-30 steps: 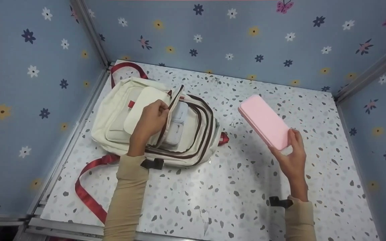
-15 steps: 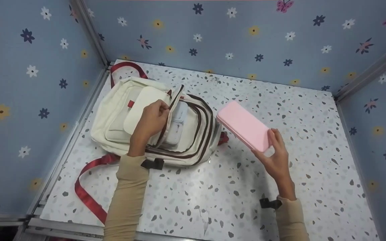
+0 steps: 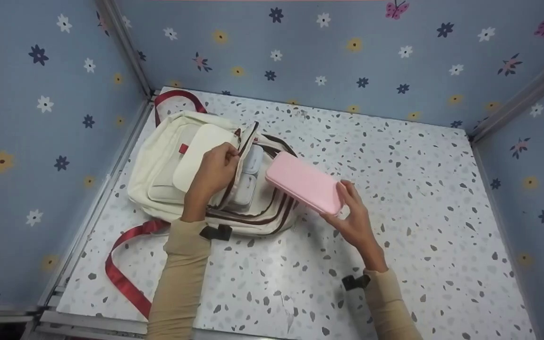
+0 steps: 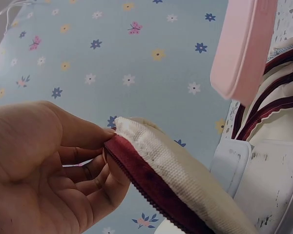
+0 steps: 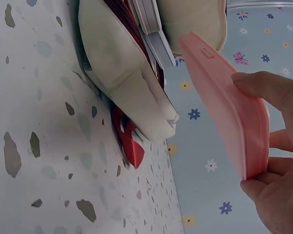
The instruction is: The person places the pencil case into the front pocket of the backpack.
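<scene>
A cream backpack (image 3: 168, 165) with dark red zips and red straps lies on its back at the left. My left hand (image 3: 214, 171) pinches the zipped edge (image 4: 151, 180) of its front pocket flap and holds it up. Inside the opened pocket sit two pale grey-white boxes (image 3: 245, 189). My right hand (image 3: 353, 217) grips one end of a pink oblong case (image 3: 306, 183), thumb on one side and fingers on the other. The case's far end hangs over the pocket opening, tilted; in the right wrist view its side (image 5: 224, 97) shows a small latch.
The bag rests on a white speckled tabletop (image 3: 418, 226). Blue flowered panels (image 3: 328, 61) stand at the back and both sides. One red strap (image 3: 125, 278) trails toward the front edge, and a red loop (image 5: 127, 139) sticks out at the bag's end.
My right hand has carried the pink case leftward, from the table's right side to over the backpack's open pocket. The left hand keeps its pinch on the flap edge.
</scene>
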The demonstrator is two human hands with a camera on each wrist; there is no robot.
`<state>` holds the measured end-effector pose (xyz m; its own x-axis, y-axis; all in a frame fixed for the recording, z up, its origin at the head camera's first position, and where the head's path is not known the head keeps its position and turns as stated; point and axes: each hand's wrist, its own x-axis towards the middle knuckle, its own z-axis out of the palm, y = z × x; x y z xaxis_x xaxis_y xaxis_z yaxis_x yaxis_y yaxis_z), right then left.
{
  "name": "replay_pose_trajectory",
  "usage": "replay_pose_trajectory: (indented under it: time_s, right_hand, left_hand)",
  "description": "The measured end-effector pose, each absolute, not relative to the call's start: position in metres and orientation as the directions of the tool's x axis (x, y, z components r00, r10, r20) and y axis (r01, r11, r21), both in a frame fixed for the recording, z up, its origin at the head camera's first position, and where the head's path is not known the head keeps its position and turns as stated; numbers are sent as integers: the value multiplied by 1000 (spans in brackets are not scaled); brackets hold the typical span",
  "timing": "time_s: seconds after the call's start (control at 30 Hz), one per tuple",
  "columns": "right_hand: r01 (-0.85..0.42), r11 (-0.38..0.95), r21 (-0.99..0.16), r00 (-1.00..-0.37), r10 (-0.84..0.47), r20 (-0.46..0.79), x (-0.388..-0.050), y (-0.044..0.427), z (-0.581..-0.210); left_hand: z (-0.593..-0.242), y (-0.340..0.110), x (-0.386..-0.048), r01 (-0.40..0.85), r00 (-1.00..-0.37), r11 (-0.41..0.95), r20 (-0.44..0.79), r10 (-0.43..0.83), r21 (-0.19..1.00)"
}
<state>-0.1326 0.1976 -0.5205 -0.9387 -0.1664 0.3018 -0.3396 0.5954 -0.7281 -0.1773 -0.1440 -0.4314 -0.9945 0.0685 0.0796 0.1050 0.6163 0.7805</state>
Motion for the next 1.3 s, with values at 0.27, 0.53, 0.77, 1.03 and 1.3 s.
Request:
replay_pose_trajectory:
  time_s: [0.27, 0.53, 0.77, 1.03, 1.3]
  right_hand:
    - [-353, 551, -756, -936, -219, 277, -140, 176, -527]
    - [-329, 560, -760, -940, -266, 211, -150, 157, -525]
    - [-354, 543, -761, -928, -303, 215, -161, 150, -523]
    - [-359, 560, -747, -921, -344, 184, -172, 143, -521]
    - [-462, 534, -708, -872, -417, 255, -189, 131, -523]
  left_hand:
    - [-432, -140, -177, 115, -993, 626, 80, 84, 771]
    - [-432, -138, -178, 121, -993, 625, 88, 83, 771]
    - [-430, -134, -178, 139, -990, 626, 100, 97, 768]
    - [-425, -131, -179, 141, -990, 638, 105, 94, 757]
    - [-421, -131, -178, 177, -984, 631, 147, 100, 755]
